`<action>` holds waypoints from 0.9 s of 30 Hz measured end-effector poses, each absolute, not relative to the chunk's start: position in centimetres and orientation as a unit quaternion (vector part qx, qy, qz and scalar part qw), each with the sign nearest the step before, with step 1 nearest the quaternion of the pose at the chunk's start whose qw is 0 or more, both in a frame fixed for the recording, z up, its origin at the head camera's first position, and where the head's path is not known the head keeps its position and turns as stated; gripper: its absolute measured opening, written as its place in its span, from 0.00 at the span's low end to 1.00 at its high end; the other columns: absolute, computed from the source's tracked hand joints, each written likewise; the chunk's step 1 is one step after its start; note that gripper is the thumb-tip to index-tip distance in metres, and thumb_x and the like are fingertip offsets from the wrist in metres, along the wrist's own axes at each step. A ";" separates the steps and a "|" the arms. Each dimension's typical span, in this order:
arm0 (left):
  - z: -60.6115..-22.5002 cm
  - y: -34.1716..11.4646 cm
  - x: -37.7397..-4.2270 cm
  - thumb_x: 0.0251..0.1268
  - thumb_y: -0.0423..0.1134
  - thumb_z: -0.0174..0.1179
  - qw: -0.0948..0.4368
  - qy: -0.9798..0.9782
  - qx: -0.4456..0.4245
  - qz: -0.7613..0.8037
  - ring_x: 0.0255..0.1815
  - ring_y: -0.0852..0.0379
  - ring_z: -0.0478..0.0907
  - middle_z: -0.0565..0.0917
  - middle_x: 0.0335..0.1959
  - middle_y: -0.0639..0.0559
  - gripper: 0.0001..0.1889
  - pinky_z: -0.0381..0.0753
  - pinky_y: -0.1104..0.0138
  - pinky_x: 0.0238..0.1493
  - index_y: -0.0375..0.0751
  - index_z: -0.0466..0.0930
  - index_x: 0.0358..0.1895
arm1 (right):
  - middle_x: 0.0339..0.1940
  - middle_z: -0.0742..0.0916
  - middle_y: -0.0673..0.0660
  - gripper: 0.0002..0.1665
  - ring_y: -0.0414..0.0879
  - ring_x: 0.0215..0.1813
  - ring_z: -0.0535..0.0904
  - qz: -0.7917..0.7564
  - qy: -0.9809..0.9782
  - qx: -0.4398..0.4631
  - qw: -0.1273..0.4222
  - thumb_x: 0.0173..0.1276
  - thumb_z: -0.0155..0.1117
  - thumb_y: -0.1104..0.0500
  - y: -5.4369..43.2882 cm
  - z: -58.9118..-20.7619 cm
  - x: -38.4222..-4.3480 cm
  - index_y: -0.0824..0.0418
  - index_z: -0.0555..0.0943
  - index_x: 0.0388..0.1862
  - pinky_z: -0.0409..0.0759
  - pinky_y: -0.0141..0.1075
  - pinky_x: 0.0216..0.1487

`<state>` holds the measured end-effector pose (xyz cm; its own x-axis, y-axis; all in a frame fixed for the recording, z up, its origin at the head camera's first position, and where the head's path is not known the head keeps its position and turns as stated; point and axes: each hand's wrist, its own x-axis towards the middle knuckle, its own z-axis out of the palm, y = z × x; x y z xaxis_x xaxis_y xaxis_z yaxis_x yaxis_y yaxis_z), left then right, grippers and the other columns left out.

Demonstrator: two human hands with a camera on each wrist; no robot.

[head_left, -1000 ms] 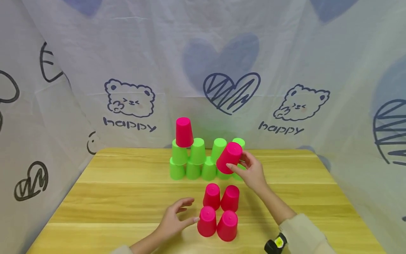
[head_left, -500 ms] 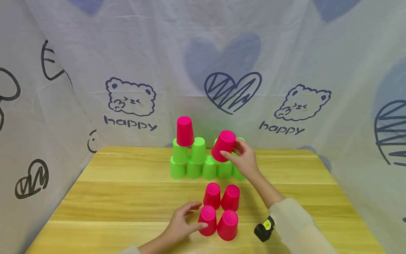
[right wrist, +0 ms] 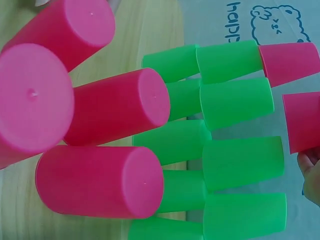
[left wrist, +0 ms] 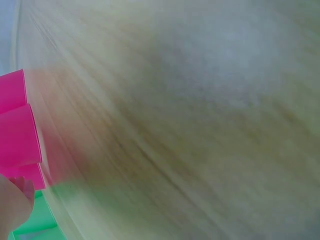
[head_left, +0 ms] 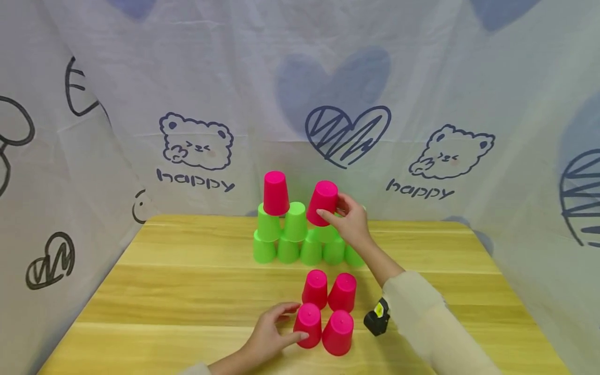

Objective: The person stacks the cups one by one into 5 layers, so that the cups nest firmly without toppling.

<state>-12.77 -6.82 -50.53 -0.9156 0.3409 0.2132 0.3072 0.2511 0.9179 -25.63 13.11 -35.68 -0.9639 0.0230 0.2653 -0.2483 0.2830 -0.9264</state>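
My right hand (head_left: pixel 351 221) holds an upside-down pink cup (head_left: pixel 323 202) by its side, thumb in front. In the right wrist view this pink cup (right wrist: pixel 302 122) is close to the tops of the upper green cups (right wrist: pixel 242 162); contact cannot be told. Another pink cup (head_left: pixel 275 192) stands upside down on the left end of the green stack (head_left: pixel 288 250). Nearer me stand several pink cups (head_left: pixel 338 333) on the table. My left hand (head_left: pixel 267 336) has thumb and fingers round the front left one, a pink cup (head_left: pixel 309 319), which rests on the table.
The wooden table (head_left: pixel 164 291) reaches back to a white curtain (head_left: pixel 262 104) with printed hearts and bears. A black device with a yellow mark (head_left: pixel 377 317) hangs by my right sleeve. The green cups stand in two levels near the table's back edge.
My right hand has raised its pink cup and moved it leftward over the green cups. My left hand has moved right and closed round the front left pink cup.
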 end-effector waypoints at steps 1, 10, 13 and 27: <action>-50.5 -6.8 -12.8 0.46 0.43 0.71 0.012 0.792 0.207 0.575 0.50 0.46 0.77 0.81 0.49 0.46 0.27 0.81 0.61 0.51 0.38 0.77 0.52 | 0.57 0.79 0.67 0.33 0.58 0.59 0.75 0.594 -0.793 0.070 0.115 0.57 0.69 0.62 13.1 -35.7 -25.7 0.68 0.70 0.61 0.74 0.45 0.62; -50.6 -6.5 -12.9 0.47 0.43 0.71 0.011 0.792 0.211 0.572 0.49 0.56 0.78 0.82 0.49 0.46 0.27 0.81 0.61 0.51 0.37 0.77 0.52 | 0.58 0.79 0.65 0.35 0.56 0.60 0.75 0.583 -0.802 0.061 0.113 0.57 0.69 0.58 12.6 -35.4 -27.0 0.66 0.70 0.62 0.72 0.44 0.64; -50.7 -6.4 -12.8 0.47 0.43 0.71 0.014 0.787 0.214 0.578 0.48 0.59 0.78 0.82 0.49 0.46 0.27 0.81 0.61 0.51 0.37 0.76 0.52 | 0.57 0.80 0.65 0.34 0.56 0.59 0.76 0.581 -0.802 0.064 0.121 0.57 0.69 0.58 12.5 -35.4 -27.4 0.67 0.70 0.62 0.74 0.44 0.63; -50.7 -6.1 -12.8 0.46 0.44 0.71 0.031 0.790 0.209 0.575 0.48 0.60 0.78 0.83 0.47 0.47 0.28 0.80 0.62 0.51 0.38 0.76 0.53 | 0.58 0.79 0.66 0.33 0.57 0.60 0.75 0.567 -0.813 0.069 0.114 0.59 0.67 0.60 12.1 -35.8 -28.7 0.68 0.69 0.62 0.74 0.44 0.63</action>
<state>-12.75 -6.07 -50.68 -0.9107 0.3659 0.1916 0.2947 0.2507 0.9221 -28.73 12.10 -35.81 -0.9643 0.0171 0.2642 -0.2421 0.3466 -0.9062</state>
